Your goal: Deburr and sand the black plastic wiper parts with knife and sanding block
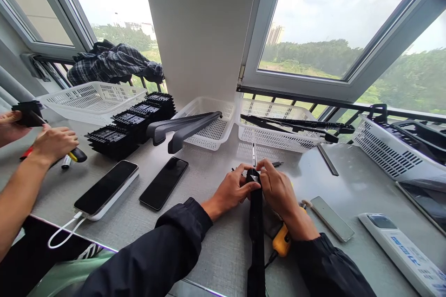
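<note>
A long black plastic part (257,236) runs from the table's front edge up to my two hands. My left hand (232,191) is closed on the left side of its far end, thumb pressed on top. On the other side my right hand (278,190) pinches the same end, fingers bent over it. A thin silver metal strip (254,152) sticks out beyond my fingertips; its lower end is hidden, so I cannot tell which hand touches it. Under my right forearm lies a yellow tool (281,241) with a black cable, partly covered.
At left, a co-worker's hands (55,141) hold a black part and a knife-like tool. Stacked black plastic pieces (128,123), two phones (163,183) (106,188) and white baskets (209,141) (278,141) with long parts stand around. A white remote-like device (400,246) lies right.
</note>
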`<move>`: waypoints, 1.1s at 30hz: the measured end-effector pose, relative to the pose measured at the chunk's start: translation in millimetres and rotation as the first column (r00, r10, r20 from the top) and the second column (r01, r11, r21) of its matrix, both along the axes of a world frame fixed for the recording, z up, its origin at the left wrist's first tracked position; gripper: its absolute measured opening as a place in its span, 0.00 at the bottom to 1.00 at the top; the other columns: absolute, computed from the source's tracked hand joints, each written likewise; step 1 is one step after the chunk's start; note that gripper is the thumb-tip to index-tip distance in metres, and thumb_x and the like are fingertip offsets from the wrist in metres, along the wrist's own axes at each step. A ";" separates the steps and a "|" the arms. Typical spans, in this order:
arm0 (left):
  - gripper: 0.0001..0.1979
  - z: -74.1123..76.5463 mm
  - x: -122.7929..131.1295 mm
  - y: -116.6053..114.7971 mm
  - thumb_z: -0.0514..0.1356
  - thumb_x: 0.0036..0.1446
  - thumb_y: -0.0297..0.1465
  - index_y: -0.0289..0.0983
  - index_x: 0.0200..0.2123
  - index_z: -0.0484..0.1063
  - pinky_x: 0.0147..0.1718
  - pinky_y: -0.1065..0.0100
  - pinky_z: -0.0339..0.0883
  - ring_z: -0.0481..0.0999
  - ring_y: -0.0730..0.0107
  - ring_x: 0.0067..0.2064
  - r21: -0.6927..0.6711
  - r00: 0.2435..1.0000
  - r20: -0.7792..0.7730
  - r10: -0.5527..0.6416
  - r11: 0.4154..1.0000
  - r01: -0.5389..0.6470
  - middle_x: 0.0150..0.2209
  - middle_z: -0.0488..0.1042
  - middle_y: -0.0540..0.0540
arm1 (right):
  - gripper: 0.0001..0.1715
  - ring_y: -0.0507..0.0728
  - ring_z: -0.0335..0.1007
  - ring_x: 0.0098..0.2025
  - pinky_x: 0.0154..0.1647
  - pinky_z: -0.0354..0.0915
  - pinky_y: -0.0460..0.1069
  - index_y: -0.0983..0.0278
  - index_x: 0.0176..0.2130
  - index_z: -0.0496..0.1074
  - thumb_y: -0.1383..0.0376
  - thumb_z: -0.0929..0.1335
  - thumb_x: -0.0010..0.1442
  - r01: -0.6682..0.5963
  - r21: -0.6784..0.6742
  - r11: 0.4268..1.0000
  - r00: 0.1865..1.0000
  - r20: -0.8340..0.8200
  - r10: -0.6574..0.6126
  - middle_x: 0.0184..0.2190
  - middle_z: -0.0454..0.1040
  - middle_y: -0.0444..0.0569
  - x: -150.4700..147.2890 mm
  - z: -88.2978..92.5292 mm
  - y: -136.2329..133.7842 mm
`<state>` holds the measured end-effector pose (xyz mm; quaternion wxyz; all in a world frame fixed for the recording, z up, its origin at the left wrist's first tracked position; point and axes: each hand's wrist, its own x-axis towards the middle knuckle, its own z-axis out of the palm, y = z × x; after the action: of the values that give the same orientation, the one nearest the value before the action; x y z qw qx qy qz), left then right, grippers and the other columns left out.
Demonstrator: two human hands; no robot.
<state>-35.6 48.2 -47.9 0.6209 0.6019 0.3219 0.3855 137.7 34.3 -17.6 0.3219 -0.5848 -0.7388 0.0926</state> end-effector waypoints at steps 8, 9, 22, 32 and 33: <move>0.33 3.8 -1.1 -1.3 0.68 0.60 0.54 0.37 0.56 0.68 0.20 0.73 0.57 0.66 0.74 0.18 0.049 1.000 -0.029 -0.001 0.999 0.002 0.20 0.69 0.58 | 0.14 0.58 0.70 0.26 0.32 0.51 0.49 0.59 0.37 0.69 0.62 0.57 0.66 0.027 -0.006 1.000 0.998 0.065 -0.026 0.24 0.74 0.44 2.1 -3.0 1.5; 0.33 4.4 -1.3 -1.5 0.68 0.59 0.54 0.37 0.56 0.68 0.20 0.73 0.57 0.66 0.73 0.18 0.049 1.000 -0.029 -0.002 0.999 0.004 0.20 0.69 0.58 | 0.14 0.58 0.69 0.26 0.31 0.51 0.49 0.58 0.36 0.69 0.62 0.57 0.66 0.030 -0.007 1.000 0.997 0.069 -0.030 0.23 0.73 0.44 2.3 -3.2 1.7; 0.34 0.8 1.0 -1.0 0.69 0.57 0.55 0.38 0.55 0.67 0.18 0.73 0.56 0.67 0.73 0.17 0.005 1.000 -0.006 0.007 1.000 -0.007 0.20 0.71 0.58 | 0.14 0.56 0.64 0.24 0.31 0.49 0.50 0.58 0.32 0.68 0.62 0.58 0.64 0.053 -0.001 0.999 0.994 0.094 -0.053 0.20 0.69 0.44 4.2 -4.1 1.4; 0.33 -1.3 -0.4 1.0 0.69 0.58 0.54 0.39 0.55 0.66 0.18 0.73 0.57 0.67 0.72 0.17 0.026 1.000 -0.022 -0.002 1.000 0.002 0.20 0.71 0.58 | 0.12 0.56 0.61 0.23 0.31 0.47 0.50 0.58 0.31 0.66 0.62 0.58 0.64 0.079 -0.016 0.997 0.992 0.096 -0.077 0.20 0.67 0.43 1.8 -3.3 0.9; 0.33 -1.9 -0.2 1.3 0.68 0.59 0.54 0.39 0.55 0.66 0.18 0.73 0.56 0.68 0.72 0.17 0.024 1.000 -0.017 -0.005 1.000 0.005 0.20 0.71 0.58 | 0.12 0.56 0.60 0.23 0.31 0.46 0.50 0.58 0.31 0.65 0.61 0.58 0.64 0.081 -0.019 0.996 0.992 0.094 -0.079 0.20 0.66 0.43 1.6 -3.3 0.8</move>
<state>-35.9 49.5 -49.8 0.6117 0.6135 0.3208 0.3827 139.3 35.2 -20.9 0.2838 -0.6214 -0.7278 0.0605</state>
